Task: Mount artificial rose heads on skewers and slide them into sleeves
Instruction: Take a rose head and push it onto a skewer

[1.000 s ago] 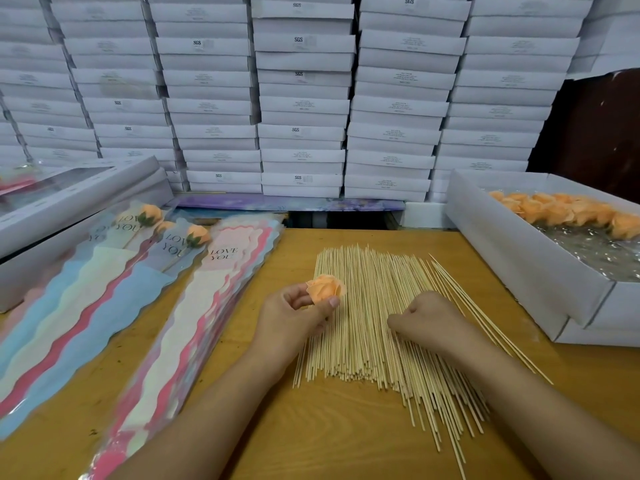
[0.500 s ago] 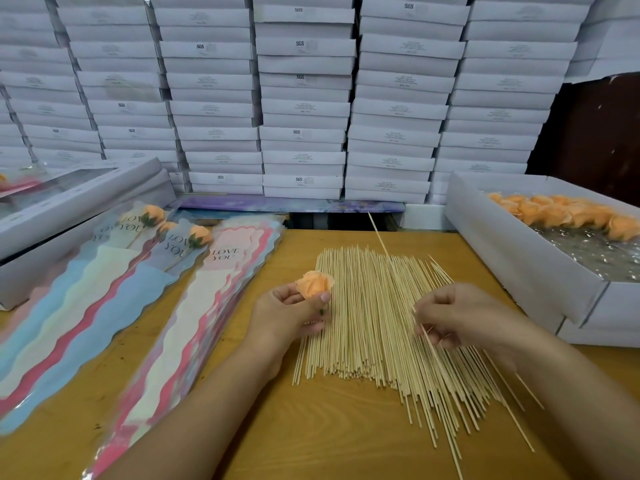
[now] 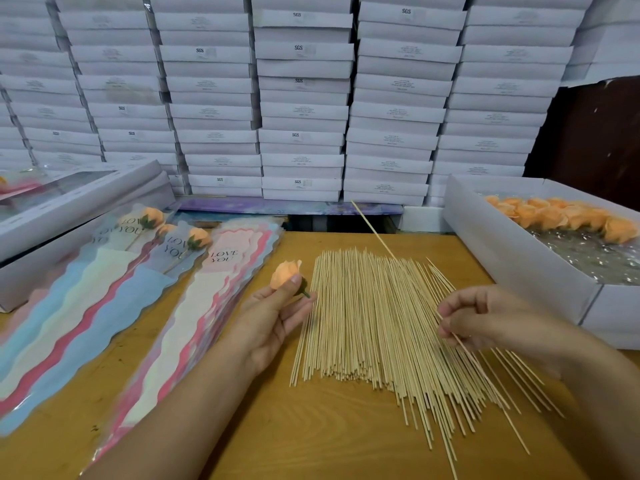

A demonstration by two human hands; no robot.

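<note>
My left hand point(image 3: 273, 317) pinches an orange rose head point(image 3: 284, 274) with a green base, held just left of the skewer pile point(image 3: 367, 320). My right hand point(image 3: 485, 318) pinches a single skewer point(image 3: 372, 230) lifted off the pile, its tip pointing up and away to the far left. The pile of bamboo skewers lies fanned on the wooden table point(image 3: 339, 427). Empty "LOVE YOU" sleeves point(image 3: 194, 313) lie stacked to the left, and further left several sleeves hold finished roses point(image 3: 197, 239).
A white box point(image 3: 512, 258) at the right holds several loose orange rose heads point(image 3: 568, 216). Flat white boxes point(image 3: 69, 209) sit at the far left. A wall of stacked white cartons point(image 3: 301, 109) rises behind the table.
My right hand picked one skewer out of the pile and raised it. My left hand turned the rose head so its green base points right, toward the skewers.
</note>
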